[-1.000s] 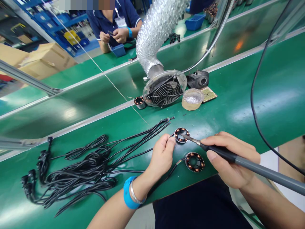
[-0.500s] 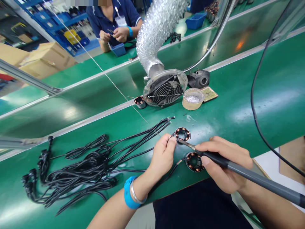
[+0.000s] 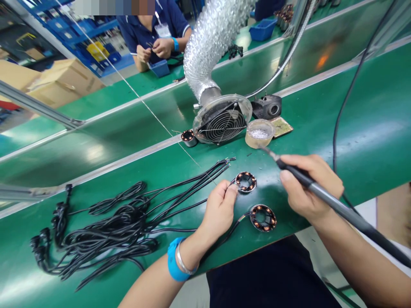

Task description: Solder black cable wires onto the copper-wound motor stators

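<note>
My left hand (image 3: 220, 209) is closed, thumb and forefinger pinched on the end of a black cable (image 3: 231, 182) at the left rim of a ring-shaped motor stator (image 3: 245, 182) with copper windings. A thin wire strand reaches down to these fingers; whether they grip it too is hidden. My right hand (image 3: 310, 186) is wrapped round a soldering iron (image 3: 298, 176). Its tip is by the front wall of a round tub (image 3: 257, 139) with shiny bits inside; I cannot tell if they touch. A second stator (image 3: 263, 218), wired to a cable, lies nearer me.
Bundled black cables (image 3: 105, 226) cover the bench's left side. Behind the stators stand a fan-grilled fume extractor (image 3: 223, 122) with a foil duct (image 3: 205, 51), an iron holder (image 3: 268, 107), a sponge tray (image 3: 283, 127) and another stator (image 3: 189, 137). A co-worker (image 3: 154, 34) sits across the bench.
My right hand has lifted the soldering iron off the upper stator and moved its tip up and right to the tub. My left hand stays in place.
</note>
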`<state>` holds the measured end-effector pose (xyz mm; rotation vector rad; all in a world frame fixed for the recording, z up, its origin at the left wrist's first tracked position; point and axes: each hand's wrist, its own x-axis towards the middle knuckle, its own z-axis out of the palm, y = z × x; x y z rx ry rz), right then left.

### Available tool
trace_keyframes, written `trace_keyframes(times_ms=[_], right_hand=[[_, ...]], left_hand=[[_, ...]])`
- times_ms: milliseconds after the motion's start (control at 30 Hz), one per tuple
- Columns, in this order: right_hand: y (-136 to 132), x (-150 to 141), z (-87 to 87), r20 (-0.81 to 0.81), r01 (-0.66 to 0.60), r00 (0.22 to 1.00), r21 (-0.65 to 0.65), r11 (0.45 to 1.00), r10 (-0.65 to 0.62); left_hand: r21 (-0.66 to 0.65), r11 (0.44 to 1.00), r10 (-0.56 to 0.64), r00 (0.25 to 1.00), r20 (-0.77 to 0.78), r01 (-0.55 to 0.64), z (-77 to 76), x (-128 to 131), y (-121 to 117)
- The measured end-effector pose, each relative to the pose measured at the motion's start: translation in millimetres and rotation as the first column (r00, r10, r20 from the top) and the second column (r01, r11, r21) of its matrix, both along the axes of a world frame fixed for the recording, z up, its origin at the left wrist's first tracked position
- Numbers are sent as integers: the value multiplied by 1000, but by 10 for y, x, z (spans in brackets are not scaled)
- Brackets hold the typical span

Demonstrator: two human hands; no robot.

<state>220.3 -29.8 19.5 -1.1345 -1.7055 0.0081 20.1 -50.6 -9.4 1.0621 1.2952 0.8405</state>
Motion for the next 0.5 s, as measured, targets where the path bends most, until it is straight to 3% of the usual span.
trace_keyframes(times_ms=[67,167,300,367,500], right_hand=[[180,75,-132,80,99,992,-27,995,-96],[350,159,-283,184,72,982,-186,980,-37],[310,162,-319,92,77,994,-200,977,-59],[238,131,-292,50,32,999,-214,976,-22],[139,20,-212,1,-180,983,-220,959,184]], left_hand=[[19,1000,-12,1000,0,12,0,-1,-1],[27,999,-20,1000,-8,20,-5,0,2],[24,999,-30,999,-24,31,-1,4,7],[20,999,-33,999,-33,34,7,4,7],[17,999,-35,999,-32,35,17,6,0]])
